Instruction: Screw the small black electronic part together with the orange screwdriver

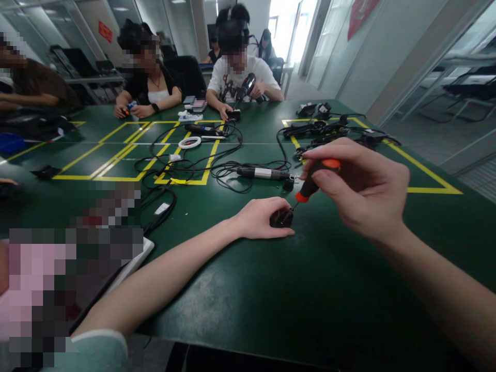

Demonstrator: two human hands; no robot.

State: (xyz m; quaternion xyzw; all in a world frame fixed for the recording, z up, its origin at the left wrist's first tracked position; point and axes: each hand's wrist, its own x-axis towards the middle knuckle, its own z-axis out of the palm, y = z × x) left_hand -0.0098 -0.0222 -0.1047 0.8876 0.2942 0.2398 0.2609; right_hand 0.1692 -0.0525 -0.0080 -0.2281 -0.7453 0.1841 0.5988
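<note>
My right hand [364,188] grips a screwdriver [309,185] with a black and orange handle, tilted so its thin shaft points down and left. Its tip meets a small black part [281,218] on the table, though the exact contact spot is too small to make out. Around that part, my left hand [263,218] curls its fingers and thumb and steadies it against the green surface. Just beyond lies a black and silver cylindrical tool [263,173] with a cable, beside a small dark round piece [288,184].
Black cables [228,178] loop across the green table [217,289], marked with yellow tape [182,181]. A white tape roll [189,142] lies farther back, and black cabled parts [321,129] are heaped at the right. Across the table a person [244,72] holds a power drill [246,87].
</note>
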